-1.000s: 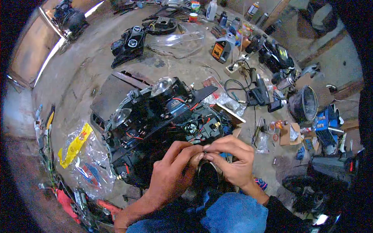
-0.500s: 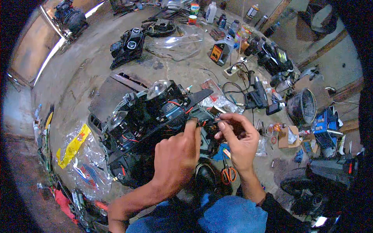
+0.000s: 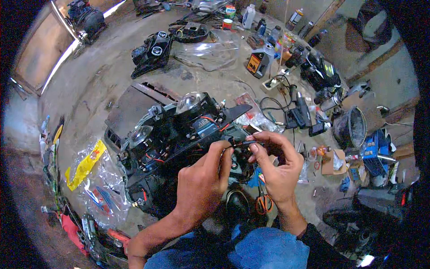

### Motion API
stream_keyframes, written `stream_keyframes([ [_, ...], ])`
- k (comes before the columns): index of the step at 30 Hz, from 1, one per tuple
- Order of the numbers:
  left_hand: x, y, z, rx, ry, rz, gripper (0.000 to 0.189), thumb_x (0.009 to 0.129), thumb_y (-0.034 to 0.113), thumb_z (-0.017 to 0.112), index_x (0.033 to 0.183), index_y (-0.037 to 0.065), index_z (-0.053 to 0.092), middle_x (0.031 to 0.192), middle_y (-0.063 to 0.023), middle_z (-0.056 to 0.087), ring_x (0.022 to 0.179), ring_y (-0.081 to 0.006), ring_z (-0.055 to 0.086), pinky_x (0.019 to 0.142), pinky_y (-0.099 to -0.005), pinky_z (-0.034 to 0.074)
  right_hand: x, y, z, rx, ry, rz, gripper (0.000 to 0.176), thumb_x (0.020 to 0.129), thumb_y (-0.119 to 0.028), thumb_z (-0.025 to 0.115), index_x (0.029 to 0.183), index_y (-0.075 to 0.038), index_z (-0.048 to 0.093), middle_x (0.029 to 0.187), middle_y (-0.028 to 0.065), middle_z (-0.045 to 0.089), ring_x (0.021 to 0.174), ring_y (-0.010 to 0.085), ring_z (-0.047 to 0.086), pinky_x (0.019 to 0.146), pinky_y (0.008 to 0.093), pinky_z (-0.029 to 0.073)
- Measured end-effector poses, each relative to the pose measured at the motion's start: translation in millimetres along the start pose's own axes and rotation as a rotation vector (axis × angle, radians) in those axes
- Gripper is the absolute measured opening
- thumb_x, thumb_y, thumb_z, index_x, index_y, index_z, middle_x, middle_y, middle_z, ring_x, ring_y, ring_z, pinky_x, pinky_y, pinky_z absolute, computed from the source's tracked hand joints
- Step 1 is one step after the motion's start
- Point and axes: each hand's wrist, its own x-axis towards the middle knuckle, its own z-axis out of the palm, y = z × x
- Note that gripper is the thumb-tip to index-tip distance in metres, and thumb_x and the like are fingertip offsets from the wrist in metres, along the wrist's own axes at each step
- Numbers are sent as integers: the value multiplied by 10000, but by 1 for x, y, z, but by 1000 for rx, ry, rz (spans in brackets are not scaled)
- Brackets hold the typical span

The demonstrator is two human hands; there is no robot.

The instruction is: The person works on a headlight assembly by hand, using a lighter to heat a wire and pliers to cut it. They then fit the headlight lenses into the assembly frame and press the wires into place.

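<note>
A thin dark wire (image 3: 242, 144) runs between my two hands over the right end of a black headlight assembly (image 3: 172, 130) with clear round lenses. My left hand (image 3: 201, 179) is closed, its thumb and index finger pinching the wire's left part. The fingertips of my right hand (image 3: 278, 166) pinch the other end of the wire, near a small dark piece. Red and blue wires show on the assembly behind my hands. Below them is a dark shoe (image 3: 237, 202), with orange-handled scissors (image 3: 264, 204) beside it.
A heat gun (image 3: 299, 110) and a power strip (image 3: 270, 84) lie at the right. A black bucket (image 3: 350, 126) stands beyond. Plastic bags with a yellow strip (image 3: 87, 165) are at the left. Another headlight unit (image 3: 154, 51) and an oil bottle (image 3: 260, 61) are farther back.
My left hand has turned slightly and drawn back from the assembly, so the wire between my hands shows more clearly. My right fingers have shifted a little. The whole view has moved slightly.
</note>
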Motion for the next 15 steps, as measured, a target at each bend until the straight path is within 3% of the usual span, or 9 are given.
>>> stream_keyframes([
  [9, -1, -4, -1, -54, -2, 30, 163, 1010, 123, 722, 1166, 112, 677, 765, -137, 710, 669, -278, 744, 594, -399, 549, 1, -2, 5, -27, -23, 3, 177, 946, -1, 767, 1123, 7, 762, 1038, 73, 798, 772, 106, 723, 694, 265, 580],
  [15, 0, -6, -2, -58, -3, 61, 173, 1008, 110, 725, 1172, 100, 671, 772, -141, 709, 657, -281, 735, 582, -398, 539, 3, -4, 3, -129, -83, -61, 200, 958, 12, 739, 1156, 38, 726, 1073, 115, 798, 792, 126, 728, 710, 277, 601],
])
